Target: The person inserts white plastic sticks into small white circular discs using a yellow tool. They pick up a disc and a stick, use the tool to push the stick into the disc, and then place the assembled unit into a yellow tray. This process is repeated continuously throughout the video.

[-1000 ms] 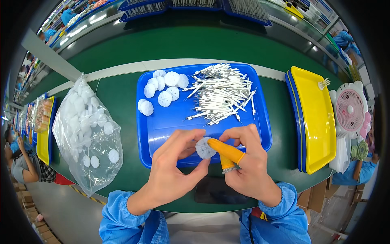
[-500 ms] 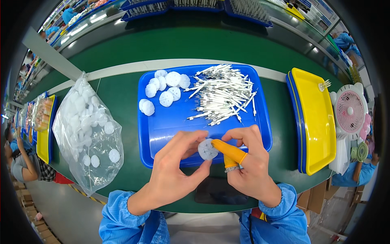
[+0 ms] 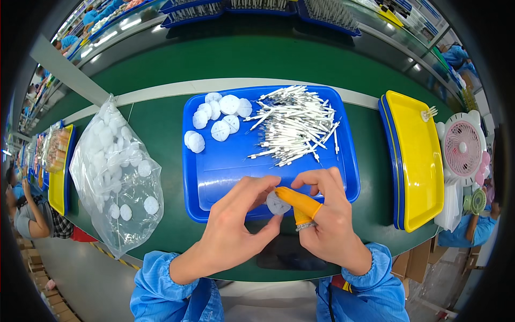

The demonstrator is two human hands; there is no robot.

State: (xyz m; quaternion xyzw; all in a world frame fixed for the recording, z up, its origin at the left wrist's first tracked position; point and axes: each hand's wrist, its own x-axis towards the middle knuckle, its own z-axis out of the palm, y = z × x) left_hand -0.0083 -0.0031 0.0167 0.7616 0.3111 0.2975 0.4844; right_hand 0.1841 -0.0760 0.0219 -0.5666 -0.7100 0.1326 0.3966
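Note:
Above the front edge of a blue tray (image 3: pixel 225 174), a round translucent white plastic disc (image 3: pixel 277 205) is held between my hands. My left hand (image 3: pixel 232 221) grips its left side, thumb below and fingers above. Yellow finger cots cover two fingers of my right hand (image 3: pixel 333 219), and one presses over the disc's upper right part. A ring sits at the base of one cot. Several similar discs (image 3: pixel 220 130) lie at the tray's far left. Beside them is a heap of thin white sticks with dark, wire-like ends (image 3: pixel 298 126).
To the left, a clear plastic bag (image 3: pixel 115 166) holds many more discs. Stacked yellow and blue trays (image 3: pixel 416 161) stand at right, beside a pink fan (image 3: pixel 462 146). A dark flat object (image 3: pixel 292 256) lies beneath my hands. Other people work farther off.
The disc has tilted and shifted slightly right and down, and more of it is covered by the right fingers. My left fingertips have moved slightly right.

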